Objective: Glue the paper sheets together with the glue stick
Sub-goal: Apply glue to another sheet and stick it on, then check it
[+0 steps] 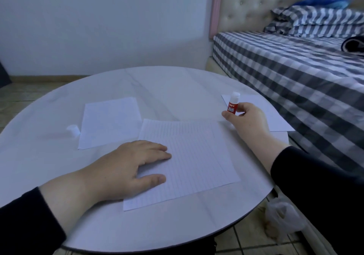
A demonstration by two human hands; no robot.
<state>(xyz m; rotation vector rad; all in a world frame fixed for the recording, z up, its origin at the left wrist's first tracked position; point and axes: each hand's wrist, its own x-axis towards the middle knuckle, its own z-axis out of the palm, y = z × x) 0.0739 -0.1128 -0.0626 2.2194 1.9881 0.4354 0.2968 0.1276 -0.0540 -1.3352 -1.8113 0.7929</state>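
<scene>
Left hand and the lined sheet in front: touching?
Touching. The head view shows the left hand lying flat on the lined sheet, fingers straight across its left edge.

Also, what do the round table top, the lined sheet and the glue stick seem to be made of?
Table top: looks like marble or a marble-patterned laminate, smooth with a soft sheen and faint grey veins; I cannot tell which. Lined sheet: thin matt white paper with fine ruled lines, lying flat under the left hand. Glue stick, held in the right hand: apparently plastic, red printed body, white top.
</scene>
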